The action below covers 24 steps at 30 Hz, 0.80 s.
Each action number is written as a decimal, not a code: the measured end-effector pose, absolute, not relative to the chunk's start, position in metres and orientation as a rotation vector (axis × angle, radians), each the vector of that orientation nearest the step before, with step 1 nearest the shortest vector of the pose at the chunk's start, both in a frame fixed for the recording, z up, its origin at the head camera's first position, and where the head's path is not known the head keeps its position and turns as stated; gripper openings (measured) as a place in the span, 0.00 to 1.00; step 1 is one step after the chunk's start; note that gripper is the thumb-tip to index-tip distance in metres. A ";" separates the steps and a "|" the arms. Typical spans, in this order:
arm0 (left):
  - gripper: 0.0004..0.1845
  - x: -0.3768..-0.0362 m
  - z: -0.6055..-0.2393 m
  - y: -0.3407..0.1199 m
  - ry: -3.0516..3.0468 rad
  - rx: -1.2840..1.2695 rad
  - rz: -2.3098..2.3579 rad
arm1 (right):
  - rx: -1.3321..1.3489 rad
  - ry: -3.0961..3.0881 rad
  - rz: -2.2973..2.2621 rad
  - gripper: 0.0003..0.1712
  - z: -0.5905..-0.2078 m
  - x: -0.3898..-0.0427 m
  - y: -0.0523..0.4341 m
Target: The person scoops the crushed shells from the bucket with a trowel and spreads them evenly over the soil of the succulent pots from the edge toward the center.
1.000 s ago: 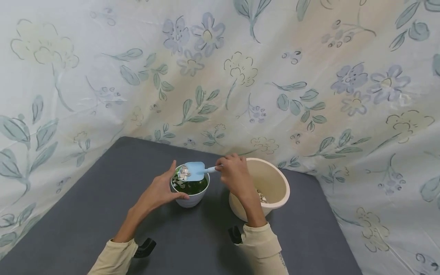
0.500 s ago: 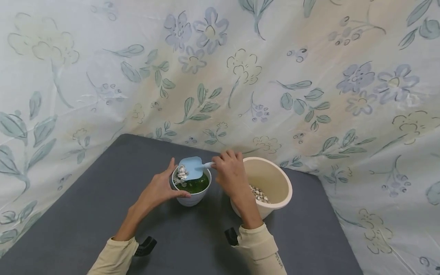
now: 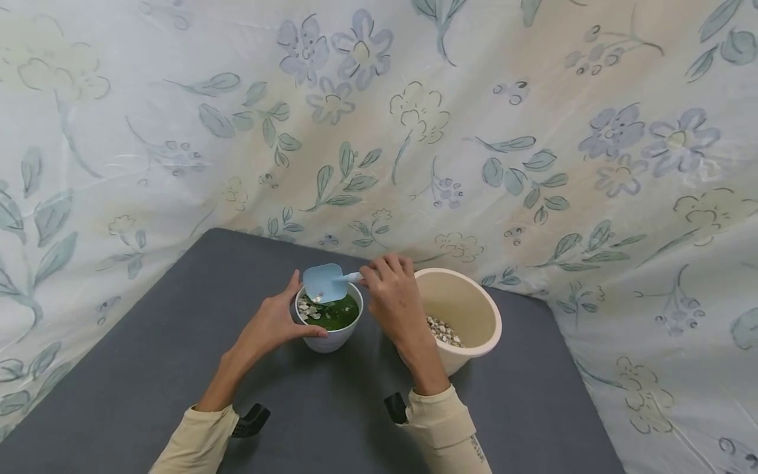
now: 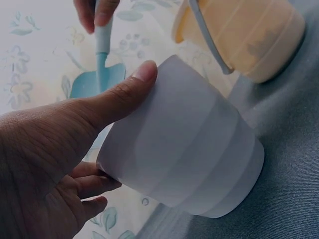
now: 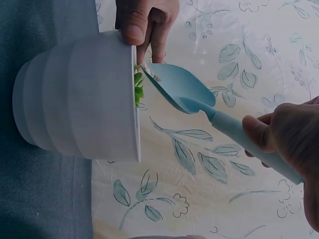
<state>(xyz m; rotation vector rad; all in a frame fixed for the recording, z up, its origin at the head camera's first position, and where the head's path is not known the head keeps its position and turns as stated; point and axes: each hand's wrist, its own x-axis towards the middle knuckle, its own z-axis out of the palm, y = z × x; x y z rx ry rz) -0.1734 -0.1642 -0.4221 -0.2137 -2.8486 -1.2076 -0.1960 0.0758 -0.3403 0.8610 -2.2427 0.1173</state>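
A small white pot with green filling and pale pebbles on its left side stands on the grey table. My left hand grips the pot, thumb on its front wall and fingers behind. My right hand holds the handle of a light blue trowel, whose blade tilts over the pot's rim. To the right stands a cream bucket with pebbles at its bottom.
A floral sheet hangs behind and drapes round the table's far and right edges. Both sleeves are cream, with dark wrist mounts near the table's front. Bare table lies left of the pot.
The trowel has tipped over the pot and its pebbles have dropped onto the green filling; the blade now looks almost bare. My left hand has kept its grip on the pot.
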 end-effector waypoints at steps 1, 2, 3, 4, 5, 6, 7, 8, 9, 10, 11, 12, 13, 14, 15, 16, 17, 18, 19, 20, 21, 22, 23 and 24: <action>0.76 -0.174 -0.423 -0.164 -2.849 -0.208 -1.207 | 0.869 -2.233 0.116 0.07 -0.341 -0.196 0.076; 0.76 -0.174 -0.423 -0.165 -2.850 -0.204 -1.208 | 0.875 -2.224 0.113 0.08 -0.342 -0.195 0.075; 0.76 -0.174 -0.424 -0.165 -2.852 -0.202 -1.210 | 0.880 -2.214 0.109 0.08 -0.343 -0.195 0.075; 0.76 -0.174 -0.424 -0.165 -2.856 -0.201 -1.213 | 0.883 -2.203 0.108 0.09 -0.343 -0.195 0.075; 0.76 -0.174 -0.425 -0.165 -2.857 -0.200 -1.219 | 0.888 -2.194 0.109 0.09 -0.344 -0.195 0.075; 0.76 -0.174 -0.425 -0.165 -2.860 -0.198 -1.221 | 0.895 -2.183 0.112 0.09 -0.345 -0.195 0.075; 0.76 -0.174 -0.426 -0.165 -2.860 -0.196 -1.223 | 0.901 -2.173 0.117 0.09 -0.345 -0.195 0.076; 0.76 -0.174 -0.426 -0.165 -2.861 -0.194 -1.227 | 0.906 -2.162 0.122 0.09 -0.346 -0.195 0.076; 0.77 -0.174 -0.426 -0.165 -2.863 -0.193 -1.226 | 0.914 -2.150 0.128 0.09 -0.346 -0.196 0.076; 0.77 -0.174 -0.426 -0.165 -2.863 -0.193 -1.226 | 0.923 -2.137 0.137 0.10 -0.346 -0.196 0.076; 0.77 -0.174 -0.426 -0.165 -2.862 -0.194 -1.227 | 0.934 -2.125 0.146 0.10 -0.346 -0.196 0.076; 0.77 -0.175 -0.426 -0.166 -2.860 -0.194 -1.228 | 0.943 -2.112 0.156 0.10 -0.346 -0.196 0.077; 0.77 -0.175 -0.426 -0.166 -2.859 -0.197 -1.229 | 0.950 -2.099 0.164 0.10 -0.346 -0.197 0.077; 0.77 -0.175 -0.426 -0.166 -2.858 -0.202 -1.232 | 0.955 -2.087 0.172 0.10 -0.346 -0.197 0.077; 0.77 -0.176 -0.425 -0.166 -2.858 -0.207 -1.236 | 0.958 -2.077 0.180 0.09 -0.345 -0.197 0.077; 0.77 -0.176 -0.425 -0.166 -2.857 -0.212 -1.238 | 0.961 -2.069 0.189 0.09 -0.345 -0.197 0.078; 0.76 -0.176 -0.425 -0.166 -2.856 -0.216 -1.240 | 0.962 -2.062 0.195 0.09 -0.346 -0.198 0.078; 0.76 -0.177 -0.425 -0.166 -2.857 -0.217 -1.240 | 0.960 -2.058 0.201 0.09 -0.346 -0.198 0.078; 0.76 -0.177 -0.424 -0.166 -2.860 -0.217 -1.239 | 0.958 -2.055 0.203 0.09 -0.346 -0.198 0.079; 0.76 -0.177 -0.424 -0.167 -2.861 -0.217 -1.239 | 0.955 -2.054 0.205 0.09 -0.346 -0.197 0.079; 0.76 -0.177 -0.424 -0.167 -2.863 -0.216 -1.238 | 0.952 -2.053 0.209 0.09 -0.346 -0.197 0.079; 0.76 -0.177 -0.424 -0.167 -2.864 -0.213 -1.236 | 0.950 -2.052 0.210 0.09 -0.346 -0.197 0.080; 0.77 -0.177 -0.424 -0.167 -2.864 -0.209 -1.236 | 0.948 -2.053 0.211 0.09 -0.346 -0.197 0.080; 0.77 -0.177 -0.424 -0.167 -2.863 -0.206 -1.235 | 0.946 -2.055 0.213 0.09 -0.346 -0.197 0.080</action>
